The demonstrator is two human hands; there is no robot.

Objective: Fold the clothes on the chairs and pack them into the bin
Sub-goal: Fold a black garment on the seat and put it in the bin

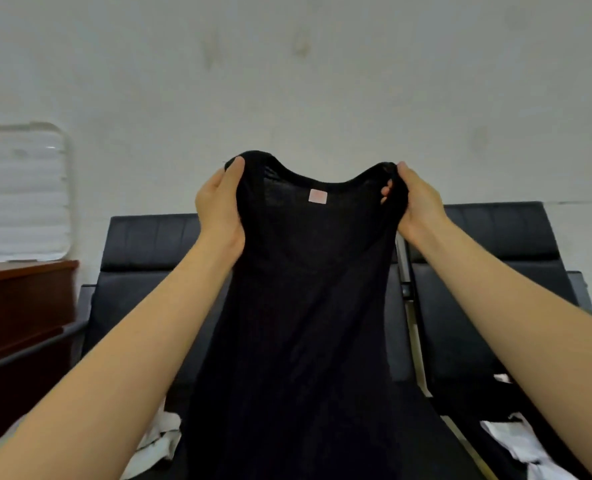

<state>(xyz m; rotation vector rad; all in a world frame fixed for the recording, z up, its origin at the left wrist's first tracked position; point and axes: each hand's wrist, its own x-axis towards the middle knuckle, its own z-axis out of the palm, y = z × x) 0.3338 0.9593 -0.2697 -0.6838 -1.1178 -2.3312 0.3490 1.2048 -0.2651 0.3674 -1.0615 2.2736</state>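
Observation:
A thin black sleeveless top [308, 306] with a small pink label under the neckline hangs at full length in front of me. My left hand [220, 206] grips its left shoulder strap and my right hand [414, 202] grips the right one, both raised at arm's length above two black chairs. White clothes [163, 441] lie on the left chair seat, and more white fabric [516, 441] lies on the right seat. The bin is out of view.
Two black padded chairs [495, 244] with metal arms stand side by side against a pale wall. A dark red wooden cabinet [21, 306] is at the left, with a white-blinded window above it.

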